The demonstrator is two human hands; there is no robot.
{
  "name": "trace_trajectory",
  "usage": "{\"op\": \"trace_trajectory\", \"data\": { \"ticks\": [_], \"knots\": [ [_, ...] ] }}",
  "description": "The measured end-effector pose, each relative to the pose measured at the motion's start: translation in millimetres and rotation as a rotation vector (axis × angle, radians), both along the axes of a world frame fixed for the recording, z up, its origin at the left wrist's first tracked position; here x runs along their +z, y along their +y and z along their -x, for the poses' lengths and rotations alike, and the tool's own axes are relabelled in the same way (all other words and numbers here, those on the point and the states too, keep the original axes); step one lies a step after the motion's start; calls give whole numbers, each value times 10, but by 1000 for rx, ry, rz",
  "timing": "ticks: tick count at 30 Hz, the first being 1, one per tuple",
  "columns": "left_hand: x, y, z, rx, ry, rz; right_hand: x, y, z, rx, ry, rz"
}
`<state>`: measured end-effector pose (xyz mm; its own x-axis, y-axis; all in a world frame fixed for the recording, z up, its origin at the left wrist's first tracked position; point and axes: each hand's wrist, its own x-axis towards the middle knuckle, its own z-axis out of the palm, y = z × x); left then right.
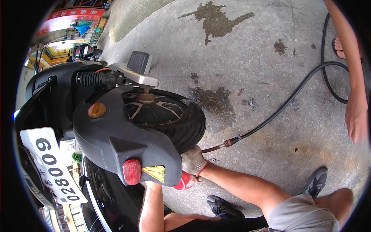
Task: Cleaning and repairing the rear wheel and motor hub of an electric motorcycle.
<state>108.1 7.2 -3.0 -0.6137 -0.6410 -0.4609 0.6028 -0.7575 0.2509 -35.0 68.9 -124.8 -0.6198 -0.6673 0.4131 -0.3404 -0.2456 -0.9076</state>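
Note:
My right hand (194, 161), in a pale knitted work glove, is at the scooter's rear tyre (195, 121), beside the tip of the black mudguard (127, 133). Its fingers look curled, but the mudguard hides part of them and what they hold. The brownish end of a black hose (284, 104) runs up to this glove past a metal coupling (230, 142). Just below the glove shows a red object (182, 181) of unclear kind, with a small dark part by my wrist. My left forearm (152, 208) reaches up behind the mudguard, which hides my left hand.
Another person's arm and hand (356, 116) hang at the right, near a foot (339, 48) and the looping hose. A footrest (139, 63) juts out above the wheel. My dark shoes (317, 181) stand on stained concrete. A dark car (112, 193) is behind the scooter.

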Motion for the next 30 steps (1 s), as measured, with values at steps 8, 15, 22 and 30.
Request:
{"op": "trace_trajectory", "data": {
  "ticks": [8,15,22,30],
  "knots": [
    [71,56,174,-145,-109,249,68,61,268,133,-125,62],
    [26,19,9,-33,-48,76,88,13,383,257,-188,228],
    [-21,7,-15,69,287,-230,62,14,228,207,-168,146],
    [-25,-182,-249,136,328,-311,-146,-136,-53,79,-214,175]
  ]
}}
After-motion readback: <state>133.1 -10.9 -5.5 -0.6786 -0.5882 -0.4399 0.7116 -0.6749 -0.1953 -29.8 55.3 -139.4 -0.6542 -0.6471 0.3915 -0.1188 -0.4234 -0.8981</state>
